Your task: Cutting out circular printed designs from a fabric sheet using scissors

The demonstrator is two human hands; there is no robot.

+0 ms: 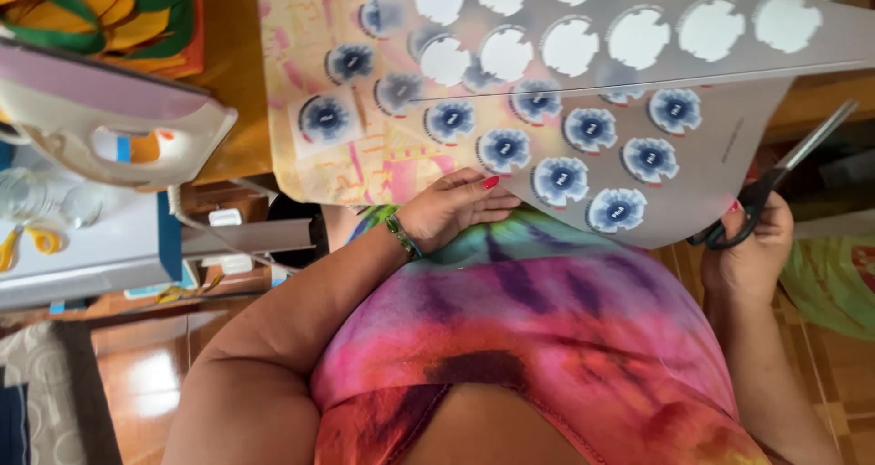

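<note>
Here, left to right: left hand [451, 208], fingers flat and spread on the near edge of the large grey printed sheet of blue round stickers [638, 155], pinning it over the lap; right hand [749, 246] curled tight through the handles of black metal scissors [775, 178], blades near the sheet's right edge. Risk, likely: limp sheet sagging, blades clipping a sticker. Far left, white iron [118, 123]; yellow-pink patterned cloth [319, 82] beneath, crowding the sheet.
</note>
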